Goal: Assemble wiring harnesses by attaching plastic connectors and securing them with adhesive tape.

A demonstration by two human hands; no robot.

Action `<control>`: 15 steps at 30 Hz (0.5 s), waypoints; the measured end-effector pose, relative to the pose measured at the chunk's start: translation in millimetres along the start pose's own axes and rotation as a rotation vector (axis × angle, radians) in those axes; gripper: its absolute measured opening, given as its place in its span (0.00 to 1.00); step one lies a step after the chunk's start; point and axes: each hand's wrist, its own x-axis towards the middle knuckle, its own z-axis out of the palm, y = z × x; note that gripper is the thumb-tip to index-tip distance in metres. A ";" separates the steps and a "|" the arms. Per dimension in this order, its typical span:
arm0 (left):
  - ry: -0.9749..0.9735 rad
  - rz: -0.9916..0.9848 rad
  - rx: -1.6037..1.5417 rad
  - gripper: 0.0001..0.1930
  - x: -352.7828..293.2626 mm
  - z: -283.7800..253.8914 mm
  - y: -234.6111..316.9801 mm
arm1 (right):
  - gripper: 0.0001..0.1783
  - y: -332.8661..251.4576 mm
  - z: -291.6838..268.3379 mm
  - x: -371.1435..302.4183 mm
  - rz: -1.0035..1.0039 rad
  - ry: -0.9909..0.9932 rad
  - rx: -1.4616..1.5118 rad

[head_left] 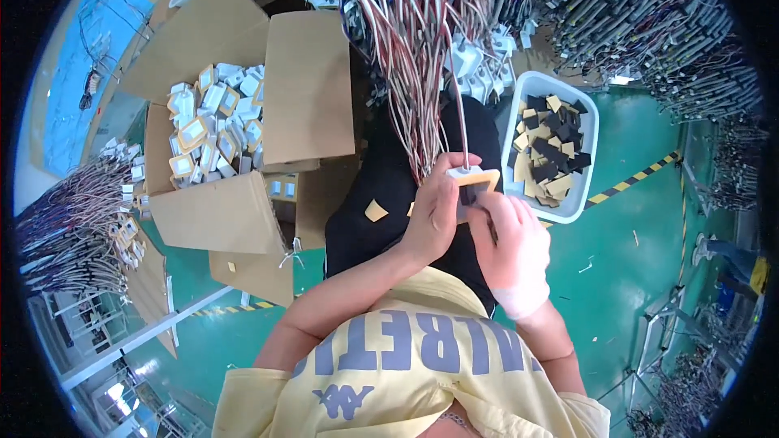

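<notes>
My left hand (432, 215) is closed around a small white plastic housing with a yellow-orange rim (490, 178), held above my lap. A thin reddish-white cable (464, 134) runs up from the housing's far end. At the open face of the housing, my right hand (511, 235) has its fingers bent and pressed together. A dark patch shows inside the rim beside those fingertips; whether they pinch a piece of it is hidden. One tan pad (375, 211) lies on my dark trousers, left of my left hand.
On the right stands a white plastic bin (591, 162) of black and tan pads (548, 150). An open cardboard box (312, 89) at left holds many white housings (215, 122). Cable bundles (398, 40) hang ahead; more (649, 24) stand far right. Yellow-black tape (633, 181) marks the green floor.
</notes>
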 end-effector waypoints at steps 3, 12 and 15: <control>-0.051 -0.078 -0.108 0.34 -3.3 -10.0 19.4 | 0.05 -1.2 -20.7 5.2 0.254 0.074 0.494; -0.180 -0.408 -0.099 0.50 -7.9 -35.9 38.5 | 0.07 22.8 -7.2 90.6 0.326 -0.804 1.049; -0.111 -0.357 -0.233 0.36 -8.7 -33.4 35.7 | 0.06 15.4 7.9 79.2 0.212 -0.563 0.953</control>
